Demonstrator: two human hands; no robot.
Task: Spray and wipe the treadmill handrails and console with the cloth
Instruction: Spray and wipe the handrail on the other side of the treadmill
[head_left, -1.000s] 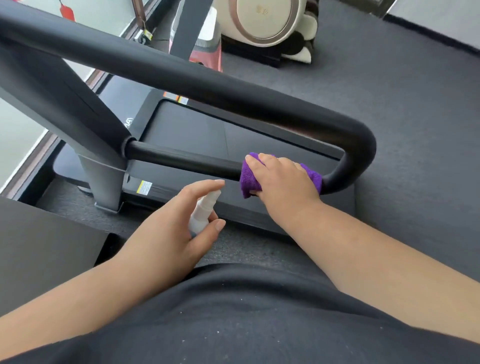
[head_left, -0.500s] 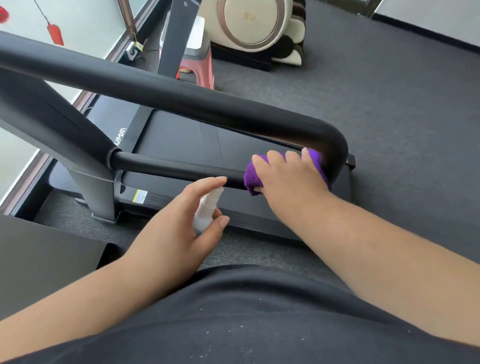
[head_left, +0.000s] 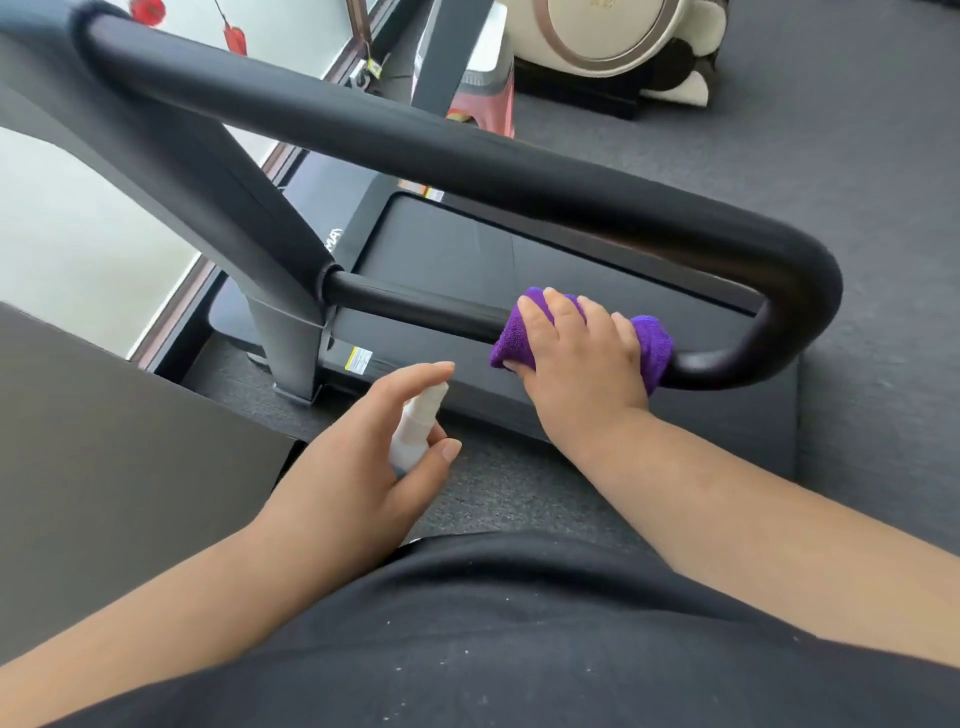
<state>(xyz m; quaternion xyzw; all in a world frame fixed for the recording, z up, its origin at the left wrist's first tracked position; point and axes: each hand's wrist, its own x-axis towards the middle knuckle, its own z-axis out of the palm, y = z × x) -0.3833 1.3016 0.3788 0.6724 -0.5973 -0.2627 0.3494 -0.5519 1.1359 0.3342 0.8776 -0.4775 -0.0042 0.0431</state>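
Observation:
A black treadmill handrail (head_left: 467, 156) loops round at the right into a thinner lower bar (head_left: 415, 309). My right hand (head_left: 582, 364) grips a purple cloth (head_left: 652, 345) wrapped over that lower bar, a little left of the bend. My left hand (head_left: 363, 467) holds a small white spray bottle (head_left: 415, 428) upright below the bar, index finger stretched over its top. The nozzle points toward the cloth. The treadmill console is out of view.
The treadmill deck (head_left: 519, 270) lies below the rails on grey carpet (head_left: 857, 156). A dark upright post (head_left: 223, 208) joins the rails at left. A dark panel (head_left: 104, 467) sits at lower left. A beige machine (head_left: 613, 31) and a red-and-white stool (head_left: 483, 88) stand beyond.
My right hand slid the cloth along the lower bar toward the bend and then back left a little. The left hand keeps the bottle in about the same place.

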